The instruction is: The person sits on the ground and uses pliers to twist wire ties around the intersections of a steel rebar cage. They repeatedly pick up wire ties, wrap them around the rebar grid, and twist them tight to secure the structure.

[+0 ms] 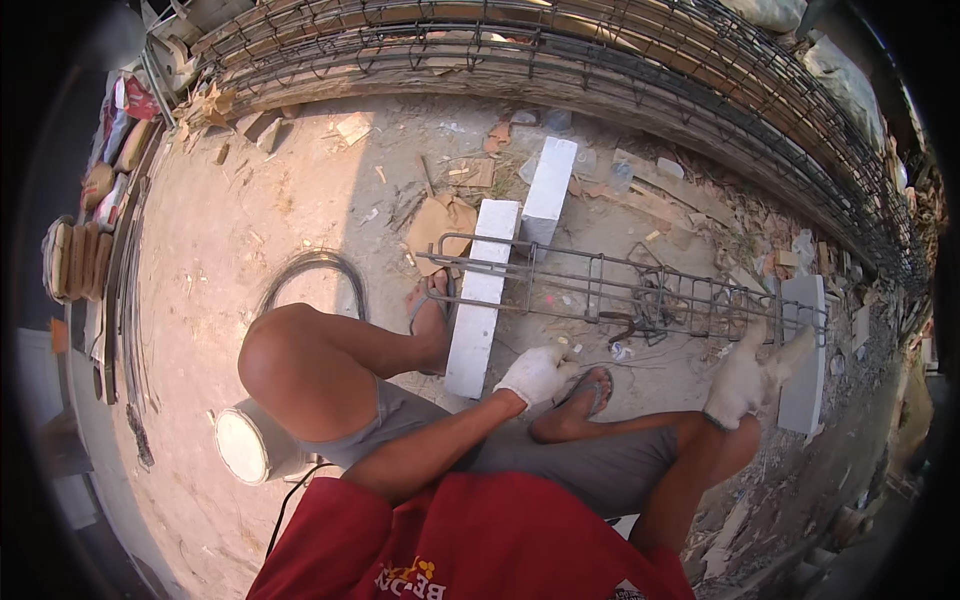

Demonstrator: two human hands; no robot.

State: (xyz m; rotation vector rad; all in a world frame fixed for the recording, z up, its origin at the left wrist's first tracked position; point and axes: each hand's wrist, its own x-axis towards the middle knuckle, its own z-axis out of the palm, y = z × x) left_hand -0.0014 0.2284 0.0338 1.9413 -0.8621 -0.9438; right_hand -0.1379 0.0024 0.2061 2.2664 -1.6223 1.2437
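A narrow rebar cage (596, 283) of long bars and square stirrups lies across a white block (473, 345) on the left and a grey-white block (800, 405) on the right. My left hand (538, 375), in a white glove, is closed low beside the left block; thin wires run near its fingertips, but what it grips is hidden. At the cage's right end, my gloved right hand (738, 385) has its fingers stretched apart, close to the bars. A dark curved tool (618, 326), its kind unclear, and a tangle of dark wire (655, 297) lie by the cage.
Long rebar cages (600, 55) and timber line the far side. Another white block (550, 185) stands beyond the left one. A wire coil (315, 262) and a round pale-topped container (243, 447) are on my left. Cardboard scraps (440, 225) and debris litter the ground.
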